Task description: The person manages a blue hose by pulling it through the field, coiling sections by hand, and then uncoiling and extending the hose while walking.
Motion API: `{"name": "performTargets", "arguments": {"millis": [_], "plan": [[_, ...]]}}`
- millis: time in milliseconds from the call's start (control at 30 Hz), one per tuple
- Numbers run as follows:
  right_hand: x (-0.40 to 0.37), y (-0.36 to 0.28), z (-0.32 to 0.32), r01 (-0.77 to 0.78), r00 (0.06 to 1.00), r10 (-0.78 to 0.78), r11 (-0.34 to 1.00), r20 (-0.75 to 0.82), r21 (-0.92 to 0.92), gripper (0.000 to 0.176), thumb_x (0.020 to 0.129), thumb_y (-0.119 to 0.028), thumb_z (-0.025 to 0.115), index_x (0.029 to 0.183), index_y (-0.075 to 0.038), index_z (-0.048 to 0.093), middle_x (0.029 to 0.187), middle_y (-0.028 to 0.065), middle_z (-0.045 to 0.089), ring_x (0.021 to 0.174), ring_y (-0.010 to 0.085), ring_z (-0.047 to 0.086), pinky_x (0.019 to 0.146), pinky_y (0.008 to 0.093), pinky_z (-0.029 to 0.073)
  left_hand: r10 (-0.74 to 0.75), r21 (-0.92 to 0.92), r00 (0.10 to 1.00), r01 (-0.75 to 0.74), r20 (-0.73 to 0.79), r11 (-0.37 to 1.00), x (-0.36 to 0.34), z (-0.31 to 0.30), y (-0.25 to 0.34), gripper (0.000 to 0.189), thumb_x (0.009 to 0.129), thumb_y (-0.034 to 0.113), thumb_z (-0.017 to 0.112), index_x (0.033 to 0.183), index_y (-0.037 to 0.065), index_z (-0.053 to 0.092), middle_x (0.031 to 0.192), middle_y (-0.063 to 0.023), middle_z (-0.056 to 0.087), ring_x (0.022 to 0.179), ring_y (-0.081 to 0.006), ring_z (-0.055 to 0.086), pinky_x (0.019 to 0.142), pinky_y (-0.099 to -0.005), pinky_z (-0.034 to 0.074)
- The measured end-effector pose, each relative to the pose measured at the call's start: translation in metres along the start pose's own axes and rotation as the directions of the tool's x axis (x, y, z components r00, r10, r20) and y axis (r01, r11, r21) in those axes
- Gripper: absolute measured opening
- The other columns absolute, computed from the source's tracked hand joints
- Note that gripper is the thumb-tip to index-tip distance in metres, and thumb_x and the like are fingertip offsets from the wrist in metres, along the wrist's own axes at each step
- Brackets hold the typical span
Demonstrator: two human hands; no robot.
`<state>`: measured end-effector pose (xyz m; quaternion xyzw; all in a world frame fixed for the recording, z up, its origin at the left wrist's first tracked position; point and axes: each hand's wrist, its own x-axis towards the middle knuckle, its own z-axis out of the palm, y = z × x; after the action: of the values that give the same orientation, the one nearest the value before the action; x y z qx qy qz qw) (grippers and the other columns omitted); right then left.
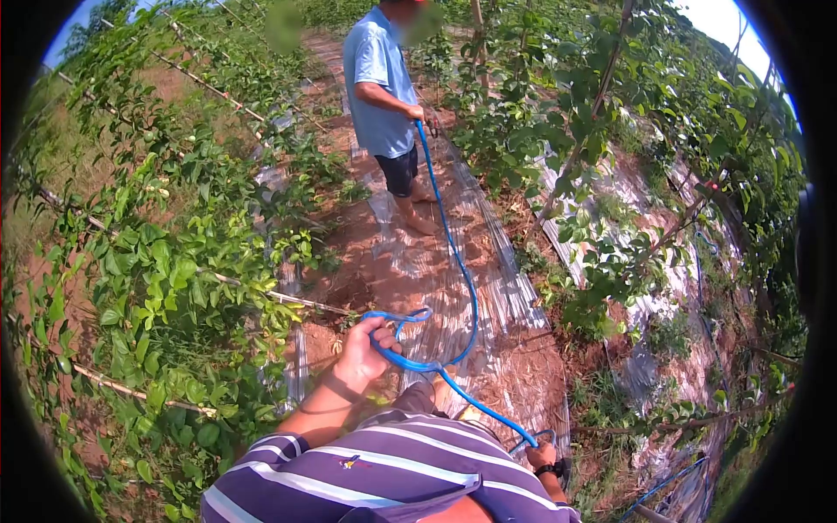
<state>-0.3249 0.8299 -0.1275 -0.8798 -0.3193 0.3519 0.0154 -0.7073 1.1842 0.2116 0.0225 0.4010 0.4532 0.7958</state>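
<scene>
Left hand [364, 349]: fingers clenched on one loop of the blue hose [453, 253]. Right hand [540, 455]: fingers closed on the same hose. Judged progress: one loop gathered, while the long run lies along the path [410, 270] to another person's hand [415, 112]. Vines [174, 288] crowd both sides.

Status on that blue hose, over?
Left hand shut on blue hose, at a loop. Right hand grips it too. Another person holds it ahead. Vines flank both sides.

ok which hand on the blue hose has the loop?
The left hand, above the striped shirt: the blue hose forms a loop at its fingers. The right hand and the other person's hand hold it farther along.
</scene>
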Motion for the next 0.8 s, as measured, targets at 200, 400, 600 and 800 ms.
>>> {"name": "performTargets", "arguments": {"millis": [200, 400, 600, 800], "plan": [[-0.001, -0.025, -0.015, 0.003, 1.000, -0.003, 0.999, -0.010, -0.046, 0.039, 0.067, -0.037, 0.073, 0.087, -0.004, 0.073, 0.088, 0.0226, 0.070, 0.087, 0.0373, 0.069, 0.077, 0.0452, 0.054, 0.013, 0.046, 1.000, -0.014, 0.015, 0.999, 0.002, 0.011, 0.005, 0.017, 0.096, 0.021, 0.052, 0.079, 0.017, 0.048, 0.061, 0.0049, 0.041, 0.058, -0.0130, 0.042, 0.066, -0.0350, 0.041], [-0.003, -0.038, -0.022, 0.050, 0.998, -0.050, 0.999, -0.026, -0.015, 0.039, 0.070, -0.043, 0.073, 0.091, -0.009, 0.074, 0.092, 0.0202, 0.070, 0.092, 0.0373, 0.068, 0.081, 0.0464, 0.054, -0.054, -0.032, 0.997, 0.055, 0.046, 0.998, 0.023, -0.006, 0.017, 0.012, 0.097, 0.019, 0.048, 0.086, 0.015, 0.048, 0.062, 0.0035, 0.041, 0.056, -0.0147, 0.044, 0.066, -0.0401, 0.045], [0.001, -0.059, -0.027, -0.033, 0.999, 0.034, 0.999, 0.039, -0.037, 0.039, 0.072, -0.038, 0.072, 0.096, -0.007, 0.074, 0.098, 0.0204, 0.071, 0.095, 0.0360, 0.068, 0.084, 0.0447, 0.054, -0.048, 0.000, 0.999, 0.048, 0.008, 0.999, 0.033, -0.016, 0.039, 0.018, 0.096, 0.019, 0.050, 0.078, 0.015, 0.048, 0.061, 0.0051, 0.043, 0.057, -0.0132, 0.046, 0.069, -0.0368, 0.043], [-0.006, -0.099, -0.039, -0.010, 1.000, 0.012, 0.999, 0.028, -0.053, 0.036, 0.073, -0.036, 0.070, 0.094, -0.007, 0.074, 0.091, 0.0226, 0.070, 0.091, 0.0390, 0.068, 0.080, 0.0466, 0.054, -0.045, -0.098, 0.999, 0.042, -0.031, 0.994, 0.049, -0.023, 0.062, 0.017, 0.094, 0.019, 0.051, 0.078, 0.015, 0.047, 0.061, 0.0047, 0.042, 0.056, -0.0138, 0.044, 0.071, -0.0384, 0.044]]}}
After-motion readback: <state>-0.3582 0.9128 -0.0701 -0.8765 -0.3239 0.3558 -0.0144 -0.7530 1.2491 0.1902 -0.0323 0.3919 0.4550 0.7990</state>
